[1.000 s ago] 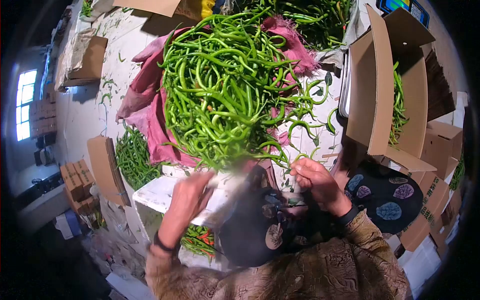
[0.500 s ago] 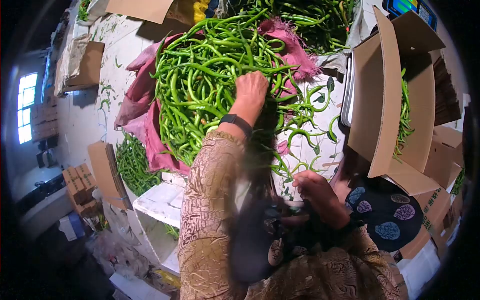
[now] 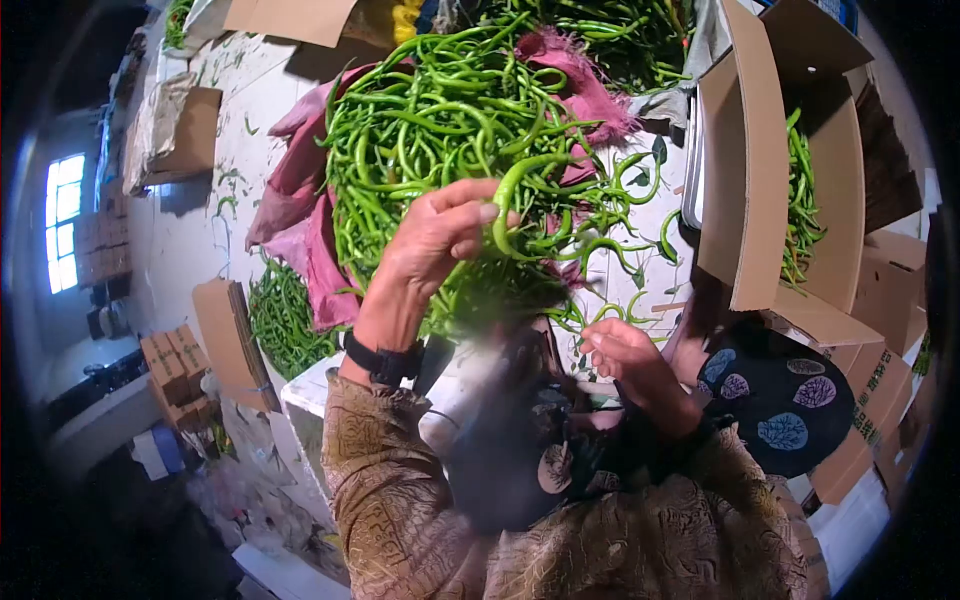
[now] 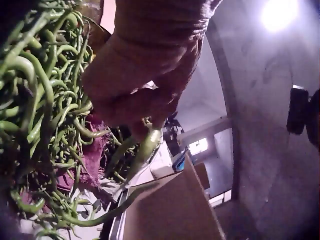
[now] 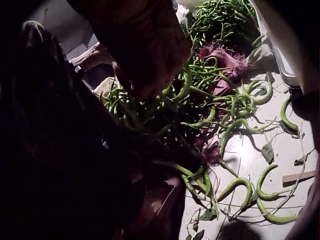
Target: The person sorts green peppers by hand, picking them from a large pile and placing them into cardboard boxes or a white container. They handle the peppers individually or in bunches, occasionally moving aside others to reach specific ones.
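Note:
My left hand (image 3: 430, 235) pinches a curved green chili pepper (image 3: 506, 195) between thumb and fingers, over the near part of a big chili heap (image 3: 430, 130). In the left wrist view the same pepper (image 4: 145, 152) hangs from the fingertips, its long tail pointing down and left. The heap lies on a pink woven sack (image 3: 305, 195). Lower right of it, my right hand (image 3: 635, 365) hovers near the lap with fingers loosely bent and no object showing in them. The right wrist view shows that hand (image 5: 145, 50) dark against scattered peppers (image 5: 240, 192).
An upright cardboard box (image 3: 745, 190) with some peppers inside stands on the right. Another chili pile (image 3: 285, 310) lies left, beside folded cardboard (image 3: 230, 340). A white foam box (image 3: 310, 400) stands near my left forearm. Loose peppers and leaves dot the white surface (image 3: 665, 290).
My left hand went from near the lap up into the chili heap, then came back toward me with one pepper. The right hand has stayed in nearly the same place.

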`<move>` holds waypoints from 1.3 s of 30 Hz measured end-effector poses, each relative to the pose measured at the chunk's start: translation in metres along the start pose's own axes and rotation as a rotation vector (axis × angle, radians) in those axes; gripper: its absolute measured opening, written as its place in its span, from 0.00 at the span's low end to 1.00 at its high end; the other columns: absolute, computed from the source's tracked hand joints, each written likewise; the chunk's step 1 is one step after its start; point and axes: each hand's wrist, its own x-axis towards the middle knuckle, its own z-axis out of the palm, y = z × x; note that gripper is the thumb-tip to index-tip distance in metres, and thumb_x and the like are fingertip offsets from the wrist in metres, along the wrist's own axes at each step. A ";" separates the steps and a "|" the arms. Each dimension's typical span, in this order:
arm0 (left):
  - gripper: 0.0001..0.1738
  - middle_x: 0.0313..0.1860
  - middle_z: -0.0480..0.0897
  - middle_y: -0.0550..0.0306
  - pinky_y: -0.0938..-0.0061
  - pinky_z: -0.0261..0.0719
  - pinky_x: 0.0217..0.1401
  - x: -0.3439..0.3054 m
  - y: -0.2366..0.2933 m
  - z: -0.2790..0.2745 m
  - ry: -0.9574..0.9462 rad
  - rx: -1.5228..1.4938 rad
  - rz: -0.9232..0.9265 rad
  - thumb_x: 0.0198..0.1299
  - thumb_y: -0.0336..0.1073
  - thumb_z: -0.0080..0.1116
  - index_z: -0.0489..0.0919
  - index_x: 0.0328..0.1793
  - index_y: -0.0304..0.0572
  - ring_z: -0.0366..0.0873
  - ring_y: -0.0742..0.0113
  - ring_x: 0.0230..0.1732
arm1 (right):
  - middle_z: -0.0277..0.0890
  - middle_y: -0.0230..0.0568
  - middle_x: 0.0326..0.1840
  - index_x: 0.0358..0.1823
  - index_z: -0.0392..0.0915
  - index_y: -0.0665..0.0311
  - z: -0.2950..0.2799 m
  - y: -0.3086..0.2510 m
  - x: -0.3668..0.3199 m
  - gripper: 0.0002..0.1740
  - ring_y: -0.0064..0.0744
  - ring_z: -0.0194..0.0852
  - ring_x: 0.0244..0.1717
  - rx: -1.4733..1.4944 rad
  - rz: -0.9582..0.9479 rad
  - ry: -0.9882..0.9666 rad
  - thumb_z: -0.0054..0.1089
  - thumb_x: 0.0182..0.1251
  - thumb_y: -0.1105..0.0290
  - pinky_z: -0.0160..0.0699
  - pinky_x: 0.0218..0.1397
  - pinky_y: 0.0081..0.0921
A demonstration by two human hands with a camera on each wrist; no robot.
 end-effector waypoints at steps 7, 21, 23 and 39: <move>0.26 0.38 0.82 0.54 0.88 0.66 0.26 -0.076 -0.024 -0.019 0.027 -0.296 0.171 0.59 0.32 0.58 0.70 0.64 0.29 0.67 0.79 0.23 | 0.75 0.36 0.39 0.51 0.73 0.67 0.008 0.006 -0.001 0.14 0.17 0.66 0.32 -0.118 -0.057 -0.019 0.52 0.72 0.65 0.66 0.35 0.15; 0.17 0.38 0.72 0.56 0.87 0.64 0.24 -0.246 -0.101 -0.067 0.370 -0.700 0.402 0.59 0.28 0.58 0.70 0.54 0.33 0.63 0.80 0.23 | 0.77 0.33 0.37 0.50 0.74 0.66 0.014 0.022 0.010 0.12 0.15 0.69 0.30 -0.160 0.003 0.017 0.54 0.72 0.67 0.70 0.29 0.11; 0.16 0.37 0.69 0.57 0.89 0.63 0.21 -0.242 -0.101 -0.060 0.339 -0.806 0.422 0.64 0.26 0.53 0.67 0.57 0.30 0.60 0.84 0.22 | 0.77 0.32 0.36 0.50 0.74 0.66 0.014 0.023 0.008 0.12 0.15 0.70 0.30 -0.178 0.005 0.036 0.54 0.71 0.67 0.70 0.29 0.11; 0.10 0.39 0.76 0.56 0.90 0.60 0.18 -0.204 -0.099 -0.026 0.154 -1.175 0.367 0.70 0.32 0.50 0.72 0.52 0.34 0.60 0.86 0.21 | 0.77 0.32 0.35 0.49 0.74 0.65 0.048 -0.001 -0.004 0.11 0.14 0.69 0.29 -0.248 -0.049 0.028 0.54 0.71 0.67 0.67 0.28 0.10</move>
